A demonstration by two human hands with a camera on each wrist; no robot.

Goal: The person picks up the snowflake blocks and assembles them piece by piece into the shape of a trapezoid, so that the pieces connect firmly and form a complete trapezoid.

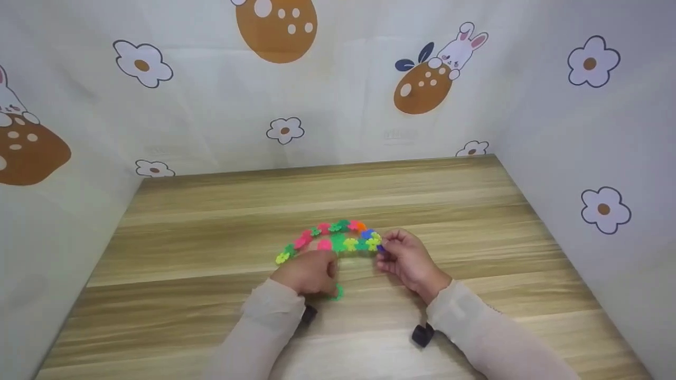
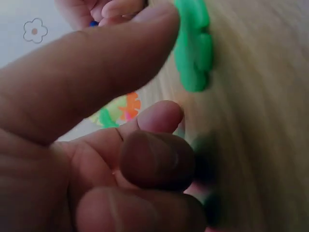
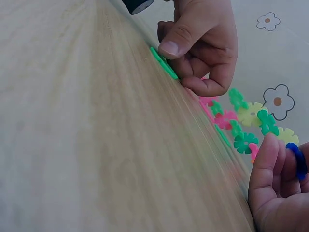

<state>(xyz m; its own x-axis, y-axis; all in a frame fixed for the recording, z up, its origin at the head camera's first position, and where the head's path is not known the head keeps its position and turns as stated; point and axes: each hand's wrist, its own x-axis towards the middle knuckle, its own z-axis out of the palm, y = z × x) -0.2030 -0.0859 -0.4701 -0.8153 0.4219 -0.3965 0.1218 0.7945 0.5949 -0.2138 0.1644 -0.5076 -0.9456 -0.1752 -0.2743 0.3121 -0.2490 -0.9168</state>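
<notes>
A chain of linked flower-shaped plastic pieces in green, pink, yellow, orange and blue bends into an arch. My right hand pinches it at a blue piece on its right end. My left hand is low over the table, left of the right hand, its fingers bent. Beneath its thumb lies a loose green flower piece, flat on the wood. The thumb overlaps that piece's edge; whether a finger presses from the other side is hidden. Part of the chain passes behind the left hand.
The wood-grain table meets white cloth walls printed with flowers and rabbits at the back and sides. Black wrist devices hang under both sleeves, close to the tabletop.
</notes>
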